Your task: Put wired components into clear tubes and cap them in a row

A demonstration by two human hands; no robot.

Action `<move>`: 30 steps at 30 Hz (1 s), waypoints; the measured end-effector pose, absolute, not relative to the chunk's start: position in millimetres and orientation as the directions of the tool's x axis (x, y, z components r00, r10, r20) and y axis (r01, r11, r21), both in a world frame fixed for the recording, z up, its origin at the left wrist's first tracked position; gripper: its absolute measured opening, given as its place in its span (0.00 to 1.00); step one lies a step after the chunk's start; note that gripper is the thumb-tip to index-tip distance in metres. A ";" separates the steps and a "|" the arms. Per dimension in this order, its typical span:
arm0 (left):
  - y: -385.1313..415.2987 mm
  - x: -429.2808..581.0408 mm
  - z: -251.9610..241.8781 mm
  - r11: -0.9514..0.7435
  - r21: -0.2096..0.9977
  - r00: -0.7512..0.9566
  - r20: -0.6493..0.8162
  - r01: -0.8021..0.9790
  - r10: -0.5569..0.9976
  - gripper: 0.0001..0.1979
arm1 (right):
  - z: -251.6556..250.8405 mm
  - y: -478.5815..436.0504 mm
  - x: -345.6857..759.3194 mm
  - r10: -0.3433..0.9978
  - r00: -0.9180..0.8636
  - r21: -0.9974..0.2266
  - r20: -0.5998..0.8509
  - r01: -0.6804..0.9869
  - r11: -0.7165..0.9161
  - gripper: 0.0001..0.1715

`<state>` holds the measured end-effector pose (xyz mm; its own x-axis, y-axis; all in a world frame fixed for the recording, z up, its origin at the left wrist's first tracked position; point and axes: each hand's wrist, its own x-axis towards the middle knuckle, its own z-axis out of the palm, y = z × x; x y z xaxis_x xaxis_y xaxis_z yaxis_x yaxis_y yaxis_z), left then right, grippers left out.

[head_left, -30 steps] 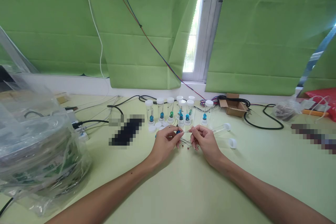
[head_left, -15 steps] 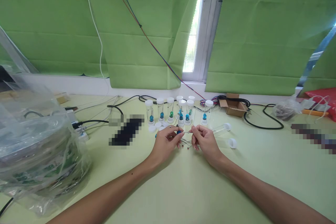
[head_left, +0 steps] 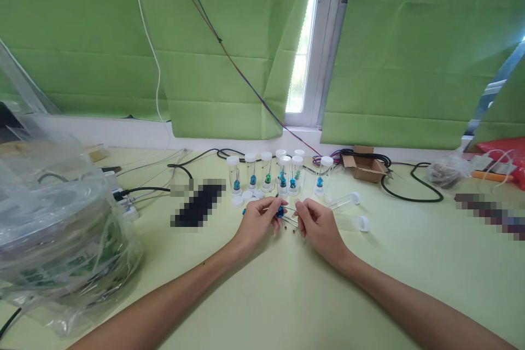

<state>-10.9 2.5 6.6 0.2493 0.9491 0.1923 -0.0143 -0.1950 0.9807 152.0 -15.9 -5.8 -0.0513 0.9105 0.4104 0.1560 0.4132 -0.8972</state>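
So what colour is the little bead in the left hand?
Blue. The bead shows best in the head view, pinched by the left hand.

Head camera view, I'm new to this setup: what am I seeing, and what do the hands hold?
There is no machine here: one camera on a person's head looks down at their two bare hands. The left hand pinches a small blue bead; the right hand pinches a thin wire that seems to run to it. Behind them on the pale green table stands a row of capped clear vials, with coloured beads inside. A single vial lies on its side near a loose white cap. A plastic-wrapped stack sits far left.
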 end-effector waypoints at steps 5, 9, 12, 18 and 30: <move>3.5 -11.6 4.1 -0.156 0.987 0.301 0.157 -0.026 0.941 0.20 | -6.5 -18.9 150.5 0.889 -0.073 -0.847 0.453 0.278 0.454 0.25; 2.4 -12.2 5.9 -0.125 0.991 0.343 0.136 -0.053 0.929 0.19 | -10.5 -17.2 152.2 0.828 -0.123 -0.742 0.548 0.387 0.548 0.24; 0.7 -12.5 8.6 -0.105 0.991 0.364 0.126 -0.077 0.923 0.20 | -11.8 -15.7 154.1 0.771 -0.174 -0.651 0.613 0.443 0.617 0.23; 1.7 -15.0 7.7 -0.108 0.991 0.400 0.129 -0.074 0.907 0.20 | -11.4 -13.2 156.8 0.677 -0.249 -0.494 0.693 0.521 0.697 0.23; 5.5 -20.5 6.8 -0.065 0.998 0.446 0.063 -0.011 0.893 0.22 | -10.3 -7.8 164.7 0.561 -0.351 -0.307 0.750 0.567 0.764 0.20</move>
<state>-20.5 5.5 6.8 0.4464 0.8926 0.0631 -0.0107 -0.0652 0.9978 164.7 -7.8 -10.3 -0.3505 0.5610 0.7499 0.5669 0.7645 -0.3069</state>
